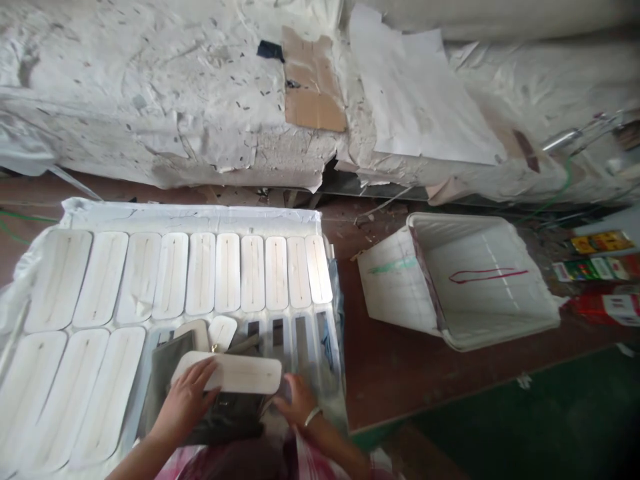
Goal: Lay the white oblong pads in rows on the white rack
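Note:
My left hand [193,393] lies over the left end of a long white panel with rounded corners [245,375], fingers on top and thumb at its lower edge. Just beyond the panel's right end is my right hand [300,400], wearing a bracelet, its thumb and forefinger apart. I cannot tell whether it touches the panel. Beneath both lies a dark grey-green bag or pouch [227,413], partly covered by the panel and my left hand. A small white rounded piece [223,331] rests behind the panel, beside a beige rounded piece [194,333].
Rows of similar white panels [171,273] lie on a covered table [200,217]. An empty white plastic bin [400,283] stands to the right on a reddish-brown board [390,380]. Colourful packets [607,310] are at far right. A paper-covered bench [200,100] runs behind, with cardboard [315,83] on it.

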The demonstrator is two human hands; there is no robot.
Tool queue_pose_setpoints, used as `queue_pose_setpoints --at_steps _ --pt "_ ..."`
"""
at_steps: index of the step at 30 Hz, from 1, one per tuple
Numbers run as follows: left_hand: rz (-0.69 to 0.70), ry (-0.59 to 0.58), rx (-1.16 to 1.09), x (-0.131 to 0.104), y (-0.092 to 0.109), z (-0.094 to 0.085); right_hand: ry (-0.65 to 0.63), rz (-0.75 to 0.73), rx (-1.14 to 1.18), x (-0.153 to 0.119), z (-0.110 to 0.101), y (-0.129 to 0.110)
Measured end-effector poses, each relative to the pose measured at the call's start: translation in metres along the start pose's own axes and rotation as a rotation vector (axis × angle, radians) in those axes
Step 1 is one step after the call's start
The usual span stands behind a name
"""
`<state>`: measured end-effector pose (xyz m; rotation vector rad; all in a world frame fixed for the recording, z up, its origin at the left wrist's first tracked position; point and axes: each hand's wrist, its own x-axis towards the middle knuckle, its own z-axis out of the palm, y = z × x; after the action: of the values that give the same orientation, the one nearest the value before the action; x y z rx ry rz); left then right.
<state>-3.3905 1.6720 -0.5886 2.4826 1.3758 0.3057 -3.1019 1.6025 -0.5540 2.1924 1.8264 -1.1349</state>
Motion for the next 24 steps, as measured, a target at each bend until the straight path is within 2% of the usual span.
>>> queue_pose_setpoints --at_steps 3,6,8,12,15,18,20,22,24 --pt "-0.053 -0.125 0.039 -0.003 0.005 -0.008 -0.005 0.078 -0.008 -0.013 0.023 -0.031" --pt "-0.184 -0.154 0.064 -0.001 -0.005 -0.017 0.058 0.088 -0.107 0.001 0.017 -0.053" --pt "-0.308 -0.174 0.027 0.000 -0.020 -0.023 0.061 -0.013 -0.214 0.019 0.010 -0.067" --pt "-0.605 -0.346 -0.313 0.005 -0.052 -0.038 -0.025 -0.246 -0.314 0.047 0.004 -0.095" --pt "-0.743 -0.400 -0.536 0.014 -0.057 -0.055 -0.010 -0.275 -0.329 0.043 0.000 -0.105" --pt "-0.766 -0.374 -0.748 0.025 -0.038 -0.081 0.042 -0.287 -0.307 0.011 -0.006 -0.093" --pt "-0.752 -0.342 -1.023 0.032 -0.017 -0.096 0.136 -0.259 -0.204 -0.020 -0.010 -0.071" --pt "-0.681 -0.285 -1.212 0.039 0.002 -0.098 0.335 -0.156 -0.036 -0.052 -0.013 -0.040" --pt "-0.552 -0.280 -1.151 0.044 0.017 -0.085 0.562 -0.020 0.103 -0.075 -0.022 -0.005"
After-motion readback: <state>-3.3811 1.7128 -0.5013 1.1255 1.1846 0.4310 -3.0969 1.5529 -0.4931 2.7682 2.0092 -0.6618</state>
